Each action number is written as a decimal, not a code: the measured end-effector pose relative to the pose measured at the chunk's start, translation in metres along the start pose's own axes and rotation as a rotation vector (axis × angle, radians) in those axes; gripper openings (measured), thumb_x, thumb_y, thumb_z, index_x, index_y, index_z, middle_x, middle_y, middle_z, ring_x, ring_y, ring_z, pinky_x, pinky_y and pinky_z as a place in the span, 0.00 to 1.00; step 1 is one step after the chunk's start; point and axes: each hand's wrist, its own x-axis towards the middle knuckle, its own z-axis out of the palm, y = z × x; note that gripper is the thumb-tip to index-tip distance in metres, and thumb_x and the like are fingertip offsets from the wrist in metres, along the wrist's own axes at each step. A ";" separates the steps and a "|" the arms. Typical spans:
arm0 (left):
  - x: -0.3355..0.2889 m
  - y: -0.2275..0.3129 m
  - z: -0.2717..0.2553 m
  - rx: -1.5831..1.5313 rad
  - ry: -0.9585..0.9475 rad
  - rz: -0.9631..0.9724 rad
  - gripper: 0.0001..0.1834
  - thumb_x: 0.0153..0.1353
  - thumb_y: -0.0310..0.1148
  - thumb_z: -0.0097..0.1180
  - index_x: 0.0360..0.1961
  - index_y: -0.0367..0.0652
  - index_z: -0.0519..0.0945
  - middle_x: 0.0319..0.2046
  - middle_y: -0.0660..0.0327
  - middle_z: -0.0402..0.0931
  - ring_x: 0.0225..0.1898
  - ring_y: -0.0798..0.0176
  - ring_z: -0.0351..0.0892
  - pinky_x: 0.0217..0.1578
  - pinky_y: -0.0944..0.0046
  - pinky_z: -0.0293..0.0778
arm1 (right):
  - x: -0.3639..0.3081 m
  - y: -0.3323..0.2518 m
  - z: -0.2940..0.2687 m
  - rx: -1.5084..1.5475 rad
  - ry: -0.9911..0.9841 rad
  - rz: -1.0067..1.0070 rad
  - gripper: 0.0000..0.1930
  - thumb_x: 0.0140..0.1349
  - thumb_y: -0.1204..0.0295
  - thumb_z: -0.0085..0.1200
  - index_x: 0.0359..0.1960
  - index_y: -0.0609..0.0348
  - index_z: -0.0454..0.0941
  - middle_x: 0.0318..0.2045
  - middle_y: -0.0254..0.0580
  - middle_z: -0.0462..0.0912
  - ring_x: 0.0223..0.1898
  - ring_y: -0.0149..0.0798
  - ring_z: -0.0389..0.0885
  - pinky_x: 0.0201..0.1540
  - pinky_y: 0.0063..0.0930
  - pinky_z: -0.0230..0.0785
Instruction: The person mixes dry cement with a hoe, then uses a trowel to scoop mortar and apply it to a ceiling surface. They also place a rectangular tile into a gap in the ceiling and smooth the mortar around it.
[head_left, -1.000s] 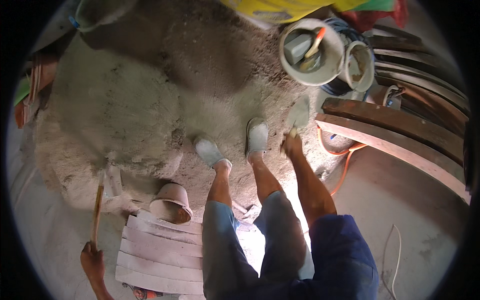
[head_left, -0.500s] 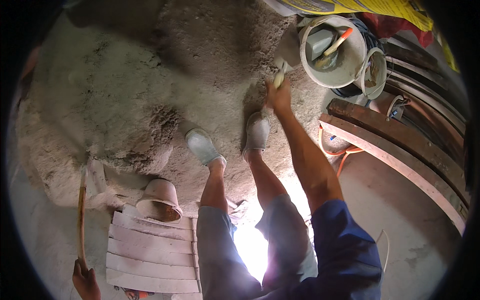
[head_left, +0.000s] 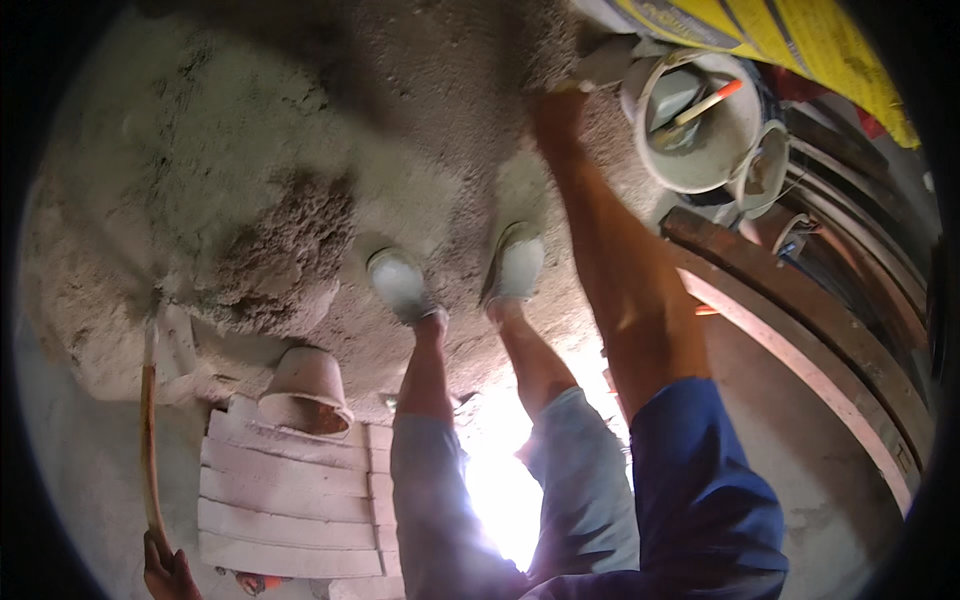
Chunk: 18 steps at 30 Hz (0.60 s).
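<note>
My right hand [head_left: 560, 115] is stretched far forward, closed around the handle of a trowel; its grey blade [head_left: 606, 64] shows beyond the fingers, beside a white bucket. Rough, damp-looking mortar mix [head_left: 430, 180] lies under that hand and around my feet. At the lower left, my left hand [head_left: 170, 572] grips the wooden handle of a long tool, likely a shovel [head_left: 149, 430]. Its pale head rests against the edge of the heap, and its exact shape is hard to make out.
The white bucket [head_left: 652, 150] holds a grey block and an orange-tipped brush [head_left: 708, 103]. A smaller pail [head_left: 765, 170] stands by it. Wooden beams [head_left: 800, 300] curve along the right. A tipped bucket [head_left: 305, 390] lies on stacked pale slabs [head_left: 285, 485]. A yellow sack [head_left: 800, 40] is at the upper right.
My right hand has moved farther forward with the trowel, away from my shoe. The view has shifted slightly; my left hand keeps its hold on the wooden handle.
</note>
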 end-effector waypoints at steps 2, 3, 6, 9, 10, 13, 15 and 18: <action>0.002 0.003 0.006 -0.007 -0.007 0.018 0.26 0.72 0.46 0.52 0.63 0.38 0.74 0.61 0.47 0.74 0.63 0.46 0.72 0.62 0.53 0.69 | -0.027 0.038 0.009 -0.041 -0.113 -0.127 0.34 0.63 0.63 0.56 0.64 0.70 0.54 0.53 0.71 0.75 0.56 0.60 0.78 0.58 0.51 0.70; -0.007 -0.013 0.008 0.031 -0.001 0.014 0.26 0.72 0.46 0.51 0.63 0.38 0.73 0.61 0.47 0.74 0.63 0.46 0.72 0.63 0.53 0.68 | -0.036 0.063 0.008 0.000 -0.246 -0.169 0.33 0.63 0.62 0.57 0.62 0.68 0.57 0.50 0.69 0.77 0.53 0.57 0.79 0.57 0.49 0.71; 0.000 -0.006 -0.003 0.056 -0.060 -0.051 0.26 0.73 0.45 0.50 0.64 0.39 0.72 0.63 0.47 0.72 0.64 0.47 0.71 0.63 0.53 0.68 | -0.026 0.156 -0.009 0.236 -0.401 -0.457 0.21 0.65 0.65 0.59 0.54 0.61 0.67 0.30 0.41 0.79 0.20 0.33 0.75 0.18 0.30 0.68; 0.000 -0.008 -0.005 0.016 -0.081 -0.055 0.26 0.73 0.45 0.50 0.65 0.40 0.72 0.63 0.47 0.72 0.65 0.47 0.71 0.64 0.54 0.68 | -0.023 0.123 -0.071 0.405 -0.611 0.088 0.17 0.66 0.58 0.61 0.44 0.52 0.69 0.20 0.32 0.73 0.13 0.28 0.68 0.13 0.28 0.63; -0.004 -0.016 -0.006 -0.015 -0.062 -0.028 0.26 0.73 0.45 0.50 0.65 0.40 0.72 0.63 0.46 0.72 0.64 0.47 0.71 0.64 0.54 0.68 | -0.006 0.116 -0.076 0.393 -0.581 0.173 0.16 0.66 0.56 0.61 0.41 0.50 0.69 0.17 0.29 0.70 0.12 0.27 0.67 0.11 0.28 0.61; 0.002 -0.013 -0.014 -0.048 -0.061 -0.018 0.27 0.72 0.45 0.51 0.65 0.39 0.72 0.62 0.46 0.72 0.64 0.47 0.71 0.63 0.53 0.68 | 0.056 0.075 -0.068 0.254 -0.588 0.060 0.17 0.66 0.54 0.60 0.37 0.50 0.68 0.15 0.29 0.68 0.11 0.27 0.67 0.12 0.28 0.62; 0.006 -0.011 -0.014 -0.017 -0.072 -0.053 0.27 0.72 0.45 0.51 0.64 0.39 0.72 0.62 0.45 0.72 0.63 0.46 0.71 0.63 0.53 0.68 | 0.079 0.020 -0.053 0.252 -0.573 -0.013 0.16 0.67 0.55 0.59 0.36 0.51 0.68 0.15 0.30 0.68 0.11 0.29 0.67 0.12 0.28 0.63; 0.003 -0.021 -0.011 0.026 -0.066 -0.078 0.26 0.71 0.44 0.53 0.63 0.38 0.73 0.61 0.45 0.73 0.63 0.45 0.72 0.63 0.52 0.68 | 0.074 -0.021 -0.014 0.378 -0.477 -0.046 0.14 0.68 0.58 0.57 0.38 0.54 0.69 0.16 0.32 0.69 0.11 0.30 0.68 0.12 0.29 0.64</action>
